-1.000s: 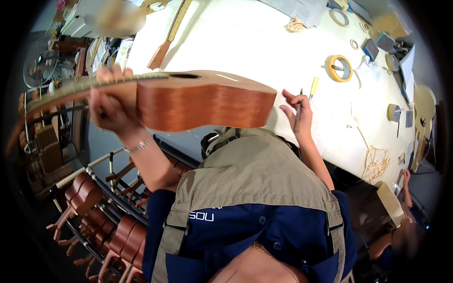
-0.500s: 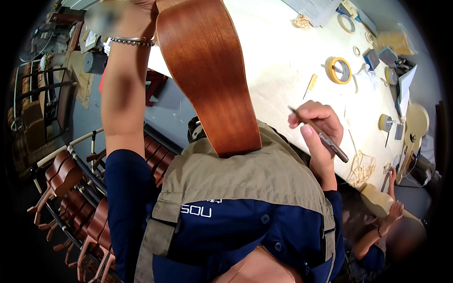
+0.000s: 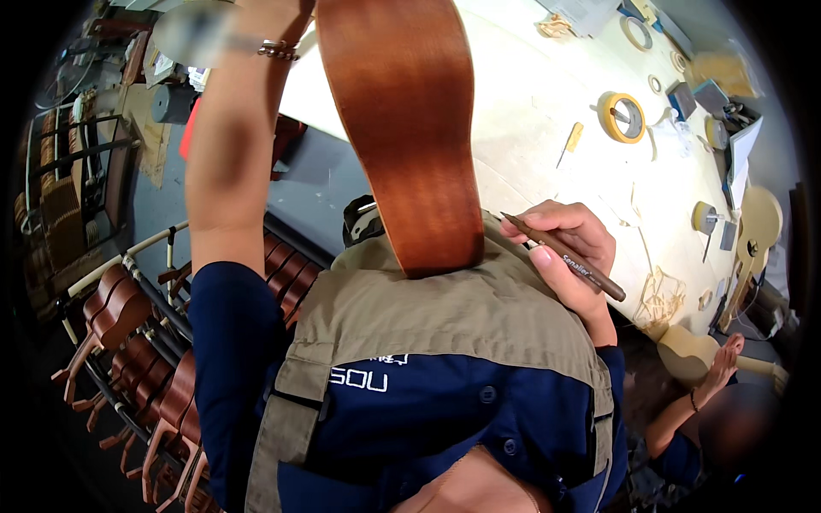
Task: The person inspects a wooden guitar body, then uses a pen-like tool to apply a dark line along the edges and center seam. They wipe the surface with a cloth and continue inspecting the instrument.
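Head view, looking down: the right hand (image 3: 569, 252) has its fingers (image 3: 547, 224) clenched around a brown pencil (image 3: 564, 257), just beside the lower end of a reddish wooden ukulele body (image 3: 406, 128), held upright against the chest. The left arm rises up; its hand is out of frame. A yellow tape roll (image 3: 622, 117) lies on the pale tabletop (image 3: 530, 103).

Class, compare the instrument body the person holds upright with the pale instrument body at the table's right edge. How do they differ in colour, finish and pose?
The held instrument body is reddish-brown and glossy; the pale body is light and dull.

The held one stands on end against the person's chest; the pale one lies on the table.

The right hand, holding a brown pen, is beside the held body; no hand touches the pale one.

Both have rounded outlines.
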The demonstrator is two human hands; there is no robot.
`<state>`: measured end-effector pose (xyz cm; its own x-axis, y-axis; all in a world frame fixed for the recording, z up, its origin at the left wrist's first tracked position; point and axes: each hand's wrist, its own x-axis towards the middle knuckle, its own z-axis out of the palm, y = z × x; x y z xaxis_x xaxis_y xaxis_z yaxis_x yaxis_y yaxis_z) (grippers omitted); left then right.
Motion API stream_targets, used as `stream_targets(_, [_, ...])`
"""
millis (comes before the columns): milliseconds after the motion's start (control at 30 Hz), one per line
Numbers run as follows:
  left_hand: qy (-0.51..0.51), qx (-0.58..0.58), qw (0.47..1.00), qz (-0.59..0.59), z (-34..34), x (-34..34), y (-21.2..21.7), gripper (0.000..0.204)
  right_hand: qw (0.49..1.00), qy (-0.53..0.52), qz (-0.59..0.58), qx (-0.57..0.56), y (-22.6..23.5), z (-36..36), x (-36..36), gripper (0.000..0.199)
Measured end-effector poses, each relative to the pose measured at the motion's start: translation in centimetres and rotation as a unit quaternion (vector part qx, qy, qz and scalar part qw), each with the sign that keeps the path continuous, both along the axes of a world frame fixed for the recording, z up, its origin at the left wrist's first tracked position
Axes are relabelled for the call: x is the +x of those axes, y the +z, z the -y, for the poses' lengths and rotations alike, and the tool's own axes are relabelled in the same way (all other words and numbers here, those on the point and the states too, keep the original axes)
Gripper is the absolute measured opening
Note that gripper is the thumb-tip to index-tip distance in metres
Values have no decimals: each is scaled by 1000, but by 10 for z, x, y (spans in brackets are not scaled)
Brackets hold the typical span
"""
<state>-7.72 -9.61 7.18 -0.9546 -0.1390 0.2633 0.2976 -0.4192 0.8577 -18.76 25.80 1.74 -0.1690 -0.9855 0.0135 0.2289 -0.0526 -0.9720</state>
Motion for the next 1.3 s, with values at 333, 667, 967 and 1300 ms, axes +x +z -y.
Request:
stream_targets(333, [-32, -8, 999, -20, 8, -5, -4, 47, 998, 17, -58, -6, 4, 3, 0, 16])
stream_targets(667, [-48, 77, 996, 4, -19, -14, 6, 60, 996, 42, -81, 0, 7, 8, -1, 14])
stream_targets(967, [-74, 54, 996, 1, -12, -19, 2, 60, 996, 29, -84, 16, 8, 11, -3, 10])
stream_targets(1300, [-49, 19, 998, -18, -1, -13, -5, 51, 991, 30, -129, 13, 11, 13, -5, 11])
